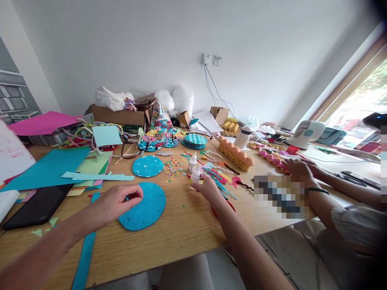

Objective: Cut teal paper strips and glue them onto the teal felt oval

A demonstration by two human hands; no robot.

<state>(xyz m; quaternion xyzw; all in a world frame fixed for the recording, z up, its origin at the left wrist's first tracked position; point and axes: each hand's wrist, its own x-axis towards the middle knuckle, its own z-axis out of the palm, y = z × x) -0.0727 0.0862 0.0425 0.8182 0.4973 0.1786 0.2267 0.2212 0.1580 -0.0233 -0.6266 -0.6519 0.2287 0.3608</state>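
R hand (208, 189) grips white btl (196, 176), approx. upright, right of near blue disc (148, 207); L hand (125, 197), closer, over disc's left edge, fingers narrow, contents unclear.

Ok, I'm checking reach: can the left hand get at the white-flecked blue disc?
Probably yes: the white-flecked blue disc lies just beyond the left hand, and nothing stands between them.

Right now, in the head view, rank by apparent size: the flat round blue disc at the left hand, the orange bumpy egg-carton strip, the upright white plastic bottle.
1. Flat blue disc
2. Orange egg-carton strip
3. Upright white bottle
The disc's nearness to the camera enlarges it.
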